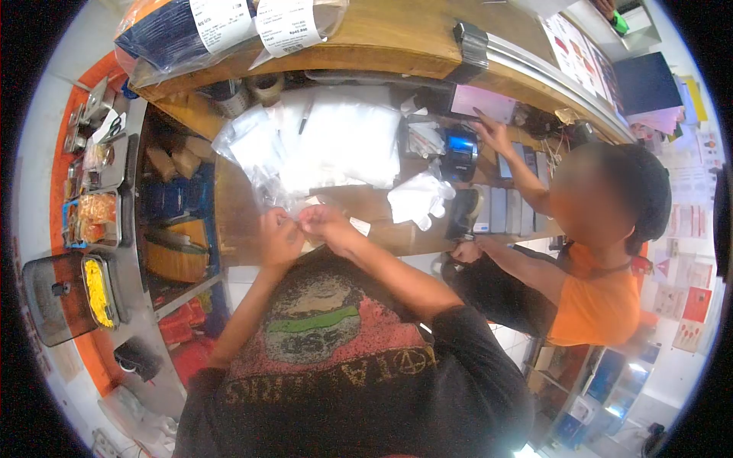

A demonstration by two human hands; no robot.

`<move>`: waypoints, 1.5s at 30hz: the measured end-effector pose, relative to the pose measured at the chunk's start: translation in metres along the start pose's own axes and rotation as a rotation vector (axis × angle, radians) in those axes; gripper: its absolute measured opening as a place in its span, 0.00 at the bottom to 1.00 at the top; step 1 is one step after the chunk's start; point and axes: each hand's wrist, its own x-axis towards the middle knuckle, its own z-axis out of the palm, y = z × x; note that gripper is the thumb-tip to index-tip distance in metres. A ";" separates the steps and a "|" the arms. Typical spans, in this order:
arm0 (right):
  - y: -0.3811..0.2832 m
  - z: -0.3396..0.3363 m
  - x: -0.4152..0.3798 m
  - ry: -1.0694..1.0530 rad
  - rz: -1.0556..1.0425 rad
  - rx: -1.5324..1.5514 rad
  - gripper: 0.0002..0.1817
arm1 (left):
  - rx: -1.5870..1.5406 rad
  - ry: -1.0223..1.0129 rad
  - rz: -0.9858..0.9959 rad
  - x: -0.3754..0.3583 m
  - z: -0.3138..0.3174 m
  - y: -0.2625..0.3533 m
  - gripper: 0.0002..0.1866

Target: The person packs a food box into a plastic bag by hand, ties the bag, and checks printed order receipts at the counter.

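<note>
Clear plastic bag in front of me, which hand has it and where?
Both hands, left and right, pinch the small clear plastic bag at its near edge; the exact grip is too blurred to tell.

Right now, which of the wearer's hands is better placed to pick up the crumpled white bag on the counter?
Probably the right hand: it sits nearer the crumpled white bag. The left hand lies farther away. Both pinch a clear plastic bag.

1. A pile of clear plastic bags (336, 145) lies on the wooden tabletop (382, 210) just beyond the hands.
2. A person in an orange shirt (595, 305) stands to their right.
3. A black card terminal (460, 153) sits beyond them, rightward.
</note>
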 end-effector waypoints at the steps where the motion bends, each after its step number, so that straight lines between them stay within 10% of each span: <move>1: -0.001 -0.001 0.000 0.005 0.014 -0.030 0.12 | 0.001 0.001 0.001 0.000 0.000 0.000 0.06; 15: -0.015 0.002 0.000 0.176 -0.290 -1.014 0.09 | -0.022 0.036 0.053 -0.004 0.006 -0.006 0.06; 23: 0.006 -0.014 -0.007 0.119 -0.390 -0.955 0.12 | 0.005 -0.005 0.011 -0.009 0.007 -0.012 0.06; 27: -0.011 -0.057 -0.035 0.559 -0.360 -0.681 0.17 | -0.059 0.063 -0.012 -0.005 -0.014 0.005 0.06; 29: -0.006 -0.094 -0.050 0.880 -0.028 -0.858 0.21 | -0.145 0.045 -0.040 -0.003 -0.021 0.019 0.06; 35: 0.067 -0.114 -0.041 0.699 -0.022 -0.683 0.29 | -0.278 -0.233 0.187 0.017 -0.006 0.053 0.09; 43: -0.017 -0.048 -0.126 0.579 -0.489 -0.005 0.30 | -0.493 -0.440 -0.064 0.045 0.058 0.099 0.23; 45: -0.020 -0.051 -0.142 0.630 -0.554 0.018 0.28 | -0.878 -0.851 -0.401 0.054 0.066 0.107 0.22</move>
